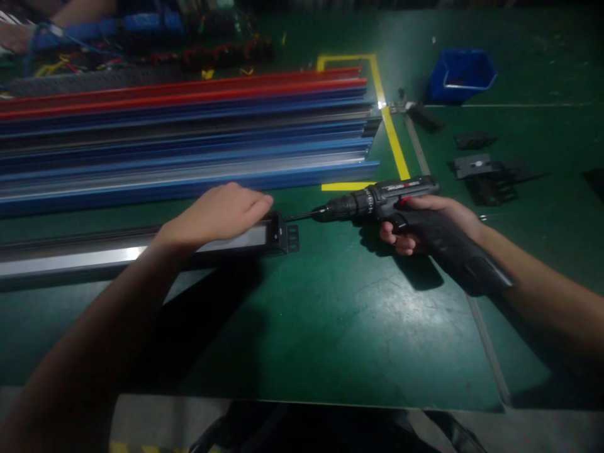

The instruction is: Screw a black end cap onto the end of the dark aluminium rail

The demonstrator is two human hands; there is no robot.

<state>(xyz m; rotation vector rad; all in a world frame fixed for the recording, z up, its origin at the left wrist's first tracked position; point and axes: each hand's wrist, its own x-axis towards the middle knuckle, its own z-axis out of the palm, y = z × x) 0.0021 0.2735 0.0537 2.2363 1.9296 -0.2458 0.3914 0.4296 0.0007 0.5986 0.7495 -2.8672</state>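
My right hand [425, 220] is wrapped around the grip of a black cordless drill [406, 198], index finger by the trigger. The drill points left, and its long thin bit [302, 216] meets the black end cap [282, 234] of a long metal profile [94, 257]. That profile is dark with a bright silver strip along it, and the cap has a slotted tab sticking out. Near this end, my left hand [221, 212] grips the profile from above, its fingers over the far side and partly hidden.
Several blue, black and red rails [189, 145] lie side by side behind the profile. Yellow tape [395, 141] marks the green table [353, 340]. A blue bin [462, 75] and black end pieces [476, 165] lie at right. Another person's arm [89, 9] and wires show at upper left.
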